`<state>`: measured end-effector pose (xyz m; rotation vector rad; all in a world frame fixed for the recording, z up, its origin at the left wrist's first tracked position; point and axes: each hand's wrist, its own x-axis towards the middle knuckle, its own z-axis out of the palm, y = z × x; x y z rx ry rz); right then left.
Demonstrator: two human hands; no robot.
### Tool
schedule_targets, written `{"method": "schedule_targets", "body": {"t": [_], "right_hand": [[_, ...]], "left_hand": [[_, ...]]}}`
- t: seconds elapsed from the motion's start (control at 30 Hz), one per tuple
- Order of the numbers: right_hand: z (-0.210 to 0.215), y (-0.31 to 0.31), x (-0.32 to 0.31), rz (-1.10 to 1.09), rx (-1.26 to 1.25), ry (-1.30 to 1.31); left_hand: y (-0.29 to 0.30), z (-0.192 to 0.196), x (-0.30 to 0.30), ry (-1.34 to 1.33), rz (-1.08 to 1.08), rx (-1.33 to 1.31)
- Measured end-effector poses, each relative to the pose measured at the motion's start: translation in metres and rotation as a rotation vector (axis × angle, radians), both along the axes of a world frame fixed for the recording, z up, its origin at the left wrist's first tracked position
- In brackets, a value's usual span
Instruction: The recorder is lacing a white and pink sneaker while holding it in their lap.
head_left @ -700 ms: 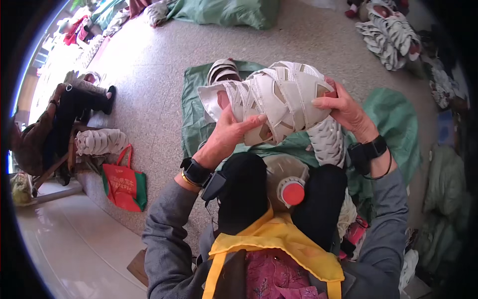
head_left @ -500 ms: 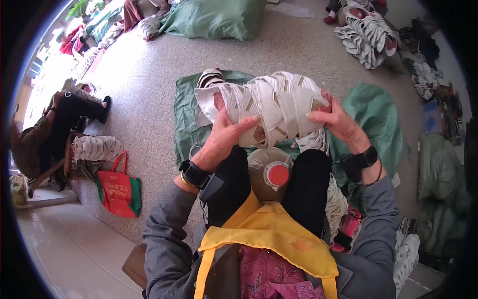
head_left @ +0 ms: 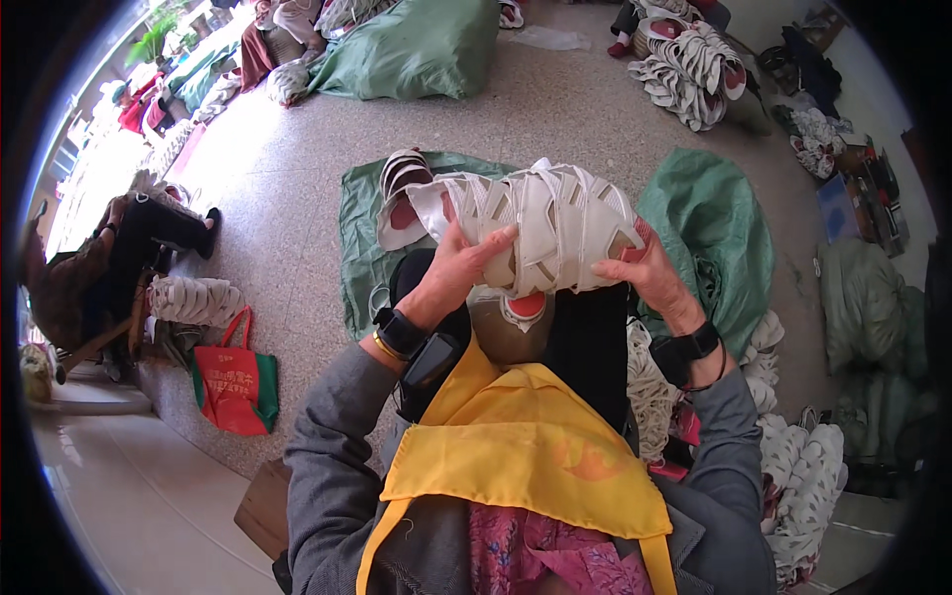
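Observation:
A stack of nested white strappy shoe uppers (head_left: pixel 555 228) lies sideways between my hands, above my knees. Around its left end my left hand (head_left: pixel 451 273) is closed, thumb on the near side. My right hand (head_left: pixel 650 273) grips the right end, where a reddish lining shows. Under the stack, between my legs, stands a translucent jug (head_left: pixel 511 337) with a red cap (head_left: pixel 526 305), partly hidden. Just beyond the stack's left end, another nested stack of uppers (head_left: pixel 397 228) rests on a green sheet (head_left: pixel 362 263).
A crumpled green sack (head_left: pixel 719 233) lies to the right. Beside my right leg are bundled white strips (head_left: pixel 650 402), with more piled uppers (head_left: pixel 808 476) farther right. At left, a red and green bag (head_left: pixel 235 382) stands near a seated person (head_left: pixel 149 238). A full green sack (head_left: pixel 412 55) lies farther off.
The held stack has come nearer my body and now covers part of the jug's red cap. Both hands keep their grip. The whole view has shifted slightly.

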<state>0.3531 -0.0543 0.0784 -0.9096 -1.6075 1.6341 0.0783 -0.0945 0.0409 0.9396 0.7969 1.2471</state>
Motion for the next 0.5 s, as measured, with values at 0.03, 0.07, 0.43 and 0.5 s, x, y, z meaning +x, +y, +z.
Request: {"method": "schedule_targets", "body": {"t": [0.03, 0.07, 0.43, 0.5], "right_hand": [[0.002, -0.003, 0.003, -0.009, -0.001, 0.004], [0.0, -0.005, 0.006, -0.023, 0.006, 0.024], [0.047, -0.012, 0.02, -0.044, 0.127, -0.113], [0.054, -0.013, 0.022, -0.033, 0.169, -0.171]], "left_hand": [[-0.002, 0.0, 0.005, -0.004, -0.006, 0.005], [-0.004, 0.0, 0.008, -0.007, -0.012, 0.009], [0.003, -0.005, 0.036, -0.167, -0.038, -0.018], [0.003, -0.007, 0.042, -0.205, -0.043, -0.015]]}}
